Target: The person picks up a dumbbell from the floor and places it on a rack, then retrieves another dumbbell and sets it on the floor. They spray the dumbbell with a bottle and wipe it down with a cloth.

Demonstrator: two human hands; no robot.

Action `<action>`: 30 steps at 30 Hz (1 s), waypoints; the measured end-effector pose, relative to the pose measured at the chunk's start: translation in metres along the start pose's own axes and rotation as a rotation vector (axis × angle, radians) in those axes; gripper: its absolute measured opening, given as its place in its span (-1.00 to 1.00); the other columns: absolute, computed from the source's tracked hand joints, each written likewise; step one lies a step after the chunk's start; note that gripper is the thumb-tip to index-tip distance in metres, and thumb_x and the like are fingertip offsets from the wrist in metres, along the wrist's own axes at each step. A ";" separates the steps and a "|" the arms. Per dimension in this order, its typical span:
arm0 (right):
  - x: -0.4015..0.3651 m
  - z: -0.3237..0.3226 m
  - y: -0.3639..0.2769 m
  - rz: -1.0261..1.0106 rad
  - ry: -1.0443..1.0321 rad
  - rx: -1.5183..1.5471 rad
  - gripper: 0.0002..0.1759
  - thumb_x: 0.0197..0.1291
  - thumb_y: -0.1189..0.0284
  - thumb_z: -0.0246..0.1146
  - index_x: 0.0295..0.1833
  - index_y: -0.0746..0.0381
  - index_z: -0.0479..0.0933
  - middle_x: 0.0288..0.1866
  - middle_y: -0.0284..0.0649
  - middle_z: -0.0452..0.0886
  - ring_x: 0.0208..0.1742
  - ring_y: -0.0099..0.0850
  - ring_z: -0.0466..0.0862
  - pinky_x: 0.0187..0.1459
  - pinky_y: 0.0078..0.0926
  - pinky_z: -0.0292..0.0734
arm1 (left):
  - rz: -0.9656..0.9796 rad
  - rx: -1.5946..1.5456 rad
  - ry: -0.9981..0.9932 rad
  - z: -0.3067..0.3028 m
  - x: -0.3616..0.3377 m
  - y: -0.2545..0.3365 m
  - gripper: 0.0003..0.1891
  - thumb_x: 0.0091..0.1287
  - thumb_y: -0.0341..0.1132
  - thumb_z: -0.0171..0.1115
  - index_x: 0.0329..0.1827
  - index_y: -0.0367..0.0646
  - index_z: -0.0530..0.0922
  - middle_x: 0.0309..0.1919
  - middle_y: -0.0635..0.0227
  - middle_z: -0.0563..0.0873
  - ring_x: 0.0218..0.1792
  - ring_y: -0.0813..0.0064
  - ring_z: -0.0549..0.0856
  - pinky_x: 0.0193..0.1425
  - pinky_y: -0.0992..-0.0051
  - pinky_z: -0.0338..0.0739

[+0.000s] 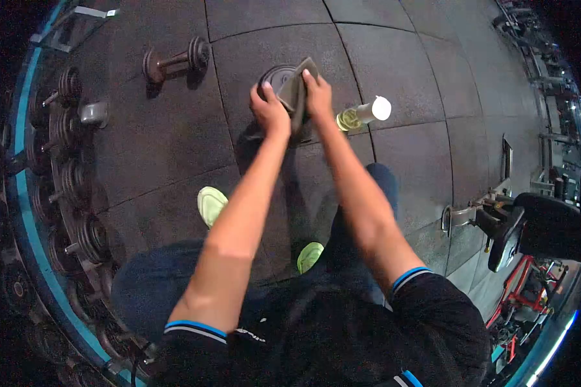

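Observation:
A dumbbell [279,79], its round dark end with a grey face turned up, is in front of me near the floor; its handle and lower part are hidden. My left hand [271,111] is closed around its near-left edge, thumb on top. In my right hand [318,95] is a grey-green cloth [293,92], folded and pressed against the weight's right side, its corner sticking up past the fingers. Just right of that hand, a clear bottle [355,118] with yellowish liquid and a white top is on the floor.
Another dumbbell [176,60] lies on the dark tile floor [400,71]. A rack of several dumbbells [77,184] runs down the left, with a metallic cup-like object [94,114] beside it. Gym equipment with a black pad [549,226] stands at the right. My shoes [212,205] are below.

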State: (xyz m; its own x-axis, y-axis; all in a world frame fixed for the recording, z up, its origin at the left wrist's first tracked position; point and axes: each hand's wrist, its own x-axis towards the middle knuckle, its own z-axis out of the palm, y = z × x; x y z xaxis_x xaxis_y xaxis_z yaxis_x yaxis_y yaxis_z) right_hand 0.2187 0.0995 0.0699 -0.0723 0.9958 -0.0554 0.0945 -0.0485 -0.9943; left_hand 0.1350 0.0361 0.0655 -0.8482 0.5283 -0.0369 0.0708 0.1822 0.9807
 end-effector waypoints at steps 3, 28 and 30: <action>0.026 -0.014 -0.015 0.036 -0.181 -0.276 -0.44 0.44 0.03 0.16 -0.13 0.41 0.62 -0.26 0.03 0.72 -0.25 -0.22 0.67 -0.12 -0.19 0.50 | -0.058 0.025 0.208 0.011 -0.020 -0.004 -0.44 0.58 -0.01 0.05 0.32 -0.39 0.35 0.21 -0.23 0.54 0.23 -0.14 0.53 0.33 0.13 0.39; -0.024 -0.021 -0.030 0.162 -0.130 -0.279 -0.22 0.33 -0.20 0.18 0.08 0.41 0.62 0.04 0.23 0.70 0.16 0.09 0.67 0.16 -0.13 0.51 | -0.138 0.156 -0.490 -0.060 0.026 -0.010 -0.47 0.55 0.04 0.11 0.27 -0.26 0.34 0.15 0.01 0.59 0.21 0.12 0.58 0.30 0.22 0.42; -0.046 -0.016 -0.025 0.112 -0.039 -0.368 -0.19 0.36 -0.24 0.08 0.01 0.41 0.64 0.02 0.36 0.66 0.19 0.25 0.61 0.18 -0.01 0.47 | -0.329 -0.007 -0.599 -0.082 0.022 0.004 -0.46 0.55 0.05 0.11 0.31 -0.23 0.34 0.18 0.11 0.59 0.21 0.24 0.58 0.30 0.26 0.42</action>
State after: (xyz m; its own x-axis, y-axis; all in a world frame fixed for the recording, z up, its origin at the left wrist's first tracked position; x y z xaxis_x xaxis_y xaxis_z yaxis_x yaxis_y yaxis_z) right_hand 0.2360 0.0560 0.0987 -0.0784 0.9819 -0.1723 0.4532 -0.1188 -0.8834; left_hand 0.0731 -0.0198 0.0844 -0.3881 0.8145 -0.4312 -0.1456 0.4078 0.9014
